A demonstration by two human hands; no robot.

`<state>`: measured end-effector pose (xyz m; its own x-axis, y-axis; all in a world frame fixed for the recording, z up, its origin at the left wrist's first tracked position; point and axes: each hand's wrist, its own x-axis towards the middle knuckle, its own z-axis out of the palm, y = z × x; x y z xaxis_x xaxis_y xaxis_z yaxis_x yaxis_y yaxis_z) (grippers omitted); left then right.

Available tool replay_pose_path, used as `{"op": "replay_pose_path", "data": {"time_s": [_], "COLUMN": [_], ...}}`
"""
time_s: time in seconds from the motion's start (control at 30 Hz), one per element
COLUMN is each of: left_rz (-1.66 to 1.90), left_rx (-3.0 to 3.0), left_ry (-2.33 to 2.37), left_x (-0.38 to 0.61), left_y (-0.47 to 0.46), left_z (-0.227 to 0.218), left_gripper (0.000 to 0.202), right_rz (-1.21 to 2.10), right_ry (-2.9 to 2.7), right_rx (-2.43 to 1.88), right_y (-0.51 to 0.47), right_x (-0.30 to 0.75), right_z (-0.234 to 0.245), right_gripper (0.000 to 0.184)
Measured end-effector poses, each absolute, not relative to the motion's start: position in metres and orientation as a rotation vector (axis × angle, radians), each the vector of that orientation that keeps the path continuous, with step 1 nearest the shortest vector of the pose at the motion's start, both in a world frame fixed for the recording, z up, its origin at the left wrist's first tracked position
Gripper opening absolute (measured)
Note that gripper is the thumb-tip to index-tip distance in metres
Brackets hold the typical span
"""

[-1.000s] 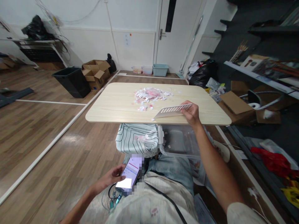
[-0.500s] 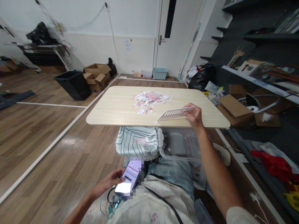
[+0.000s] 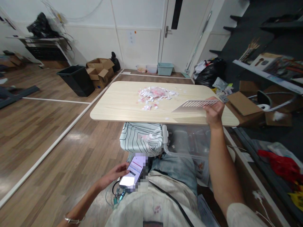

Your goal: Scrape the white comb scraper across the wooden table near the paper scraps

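Note:
My right hand grips the right end of a thin white slotted plate, tilted over the right part of the light wooden table. Left of the plate lies a pile of white and pink paper scraps, with a few loose bits nearer the front edge. Low at my lap, my left hand is closed on the left edge of a phone with a lit screen. Its thumb lies over the screen; the other fingertips are partly hidden.
Under the table's front edge are a line-patterned cloth-covered box and a clear plastic bin. A black waste bin and cardboard boxes stand left on the floor. Another open carton stands right, beside dark shelves.
My right hand has moved right with the slotted plate, away from a small scrap near the front edge. The view has shifted slightly. My left hand stays at the phone.

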<state>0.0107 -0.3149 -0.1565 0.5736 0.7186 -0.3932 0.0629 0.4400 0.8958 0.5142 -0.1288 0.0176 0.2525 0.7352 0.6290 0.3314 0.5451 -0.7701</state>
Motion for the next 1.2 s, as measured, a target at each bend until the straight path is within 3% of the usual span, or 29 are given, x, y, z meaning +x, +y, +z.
{"op": "replay_pose_path", "data": {"time_s": [0.33, 1.2], "left_rz": [0.482, 0.462], "left_rx": [1.057, 1.093], "left_ry": [0.842, 0.782], "left_x": [0.009, 0.0], "left_y": [-0.316, -0.316], "left_z": [-0.161, -0.172], "left_gripper": [0.037, 0.047], "right_rz": [0.452, 0.578], "right_ry": [-1.447, -1.476], "right_rx": [-1.081, -0.996], "right_y": [-0.131, -0.122], "right_x": [0.502, 0.499], "right_z": [0.017, 0.006], "right_gripper": [0.013, 0.022]}}
